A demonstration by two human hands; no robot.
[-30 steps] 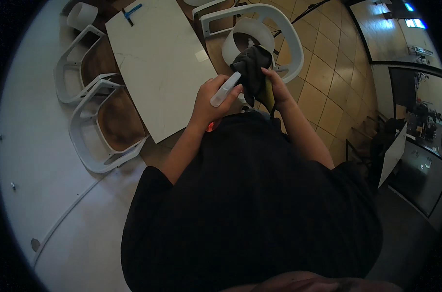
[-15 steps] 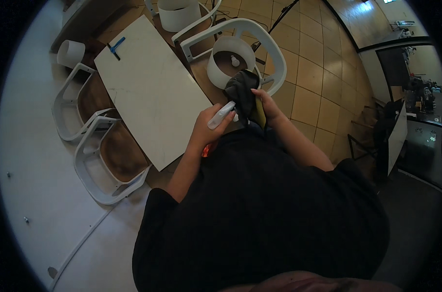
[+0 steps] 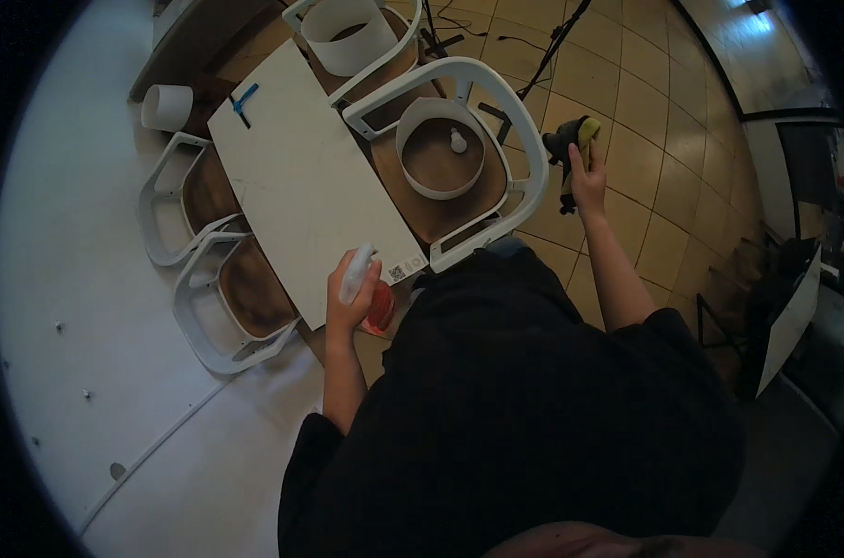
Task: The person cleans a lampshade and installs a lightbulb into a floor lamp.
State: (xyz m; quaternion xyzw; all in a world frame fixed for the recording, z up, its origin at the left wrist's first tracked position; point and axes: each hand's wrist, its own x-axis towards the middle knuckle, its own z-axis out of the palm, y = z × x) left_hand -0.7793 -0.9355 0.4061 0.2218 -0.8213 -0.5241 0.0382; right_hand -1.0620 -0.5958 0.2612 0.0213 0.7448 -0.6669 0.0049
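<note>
in the head view, the left hand [image 3: 349, 290] closes its fingers around a spray bottle [image 3: 380, 307], near the end of the white table [image 3: 315, 191]. the right hand [image 3: 587, 179] grips a dark-and-yellow cloth [image 3: 563, 144], beside the white chair [image 3: 535, 153].

spray bottle [image 3: 379, 307]: 1 | cloth [image 3: 564, 141]: 1 | table [image 3: 310, 177]: 1 | white chairs [image 3: 253, 290]: 4 | white cylinders [image 3: 167, 108]: 3 | bulb [image 3: 457, 141]: 1

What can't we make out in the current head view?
In the head view:
Spray bottle: partly hidden by the left hand.
Dark-and-yellow cloth: full shape lost in its folds, partly behind the right hand.
Printed mark: too small for fine detail.
Upper chair: cut off by the top edge.
</note>
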